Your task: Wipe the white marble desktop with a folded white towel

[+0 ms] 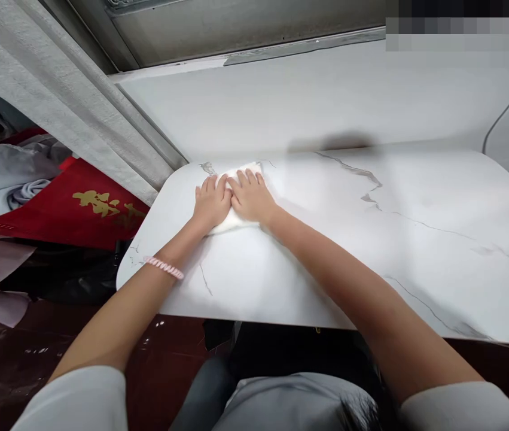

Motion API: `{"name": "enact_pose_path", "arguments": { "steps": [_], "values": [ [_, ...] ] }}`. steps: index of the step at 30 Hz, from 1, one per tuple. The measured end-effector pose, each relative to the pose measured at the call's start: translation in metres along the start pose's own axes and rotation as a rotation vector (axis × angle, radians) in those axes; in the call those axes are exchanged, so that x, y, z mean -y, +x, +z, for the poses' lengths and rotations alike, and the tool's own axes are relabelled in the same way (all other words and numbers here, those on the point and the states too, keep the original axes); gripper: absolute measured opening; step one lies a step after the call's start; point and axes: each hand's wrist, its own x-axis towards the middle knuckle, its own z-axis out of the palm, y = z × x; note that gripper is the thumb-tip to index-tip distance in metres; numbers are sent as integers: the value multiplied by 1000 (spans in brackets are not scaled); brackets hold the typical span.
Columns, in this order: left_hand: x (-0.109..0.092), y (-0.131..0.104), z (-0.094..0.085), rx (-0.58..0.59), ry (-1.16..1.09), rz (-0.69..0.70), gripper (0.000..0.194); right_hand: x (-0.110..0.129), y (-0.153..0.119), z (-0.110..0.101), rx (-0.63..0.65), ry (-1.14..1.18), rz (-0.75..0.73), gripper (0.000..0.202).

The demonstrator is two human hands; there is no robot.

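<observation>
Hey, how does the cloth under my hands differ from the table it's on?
The cloth is much smaller than the table. The cloth looks plain, while the table has gray, marble-like veins. The cloth lies directly under your left hand and right hand; the table lies beneath the cloth. Both are white.

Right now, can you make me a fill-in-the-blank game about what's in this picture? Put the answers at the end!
1. On the tabletop, the cloth under the left hand and the right hand is coloured ____.
2. A pink coiled band goes around the person's own ____ arm.
3. The fabric with gold markings, on the left side of the picture, is mostly ____.

Missing words: white; left; red.
</observation>
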Motion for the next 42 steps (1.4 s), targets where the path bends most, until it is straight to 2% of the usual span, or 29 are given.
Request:
{"name": "enact_pose_path", "arguments": {
  "steps": [4, 7, 10, 14, 19, 24, 29, 35, 39, 42],
  "values": [
    [-20, 51, 9, -2, -24, 11, 52, -37, 31, -3, -27, -18, 52, 53],
    [-33, 74, 15, -8, -55, 38, 52, -58, 42, -5, -47, -30, 86, 53],
    [-39, 81, 18, -8, -53, 39, 53, -68, 45, -6, -62, -30, 100, 52],
    [-44, 70, 15, -11, -28, 22, 53, -66, 37, -6, -61, -45, 107, 53],
    [-57, 35, 8, 12, 20, 25, 53, -56, 4, -11, -26, -78, 112, 54],
    [-72, -20, 1, 34, 58, 13, 54, -41, -47, -18, -42, -119, 46, 54],
    [-92, -86, -8, 62, 96, 28, 53, -21, -111, -28, -46, -157, 17, 54],
    [-125, -162, -10, 56, 87, 153, 53, -13, -201, -42, -78, -198, -15, 55],
    [-143, -186, -7, 52, 64, 291, 55, -17, -243, -51, -107, -224, 13, 55],
    [-154, -185, -7, 100, 59, 331, 56, -26, -251, -57, -75, -242, 41, 56]
  ]
}}
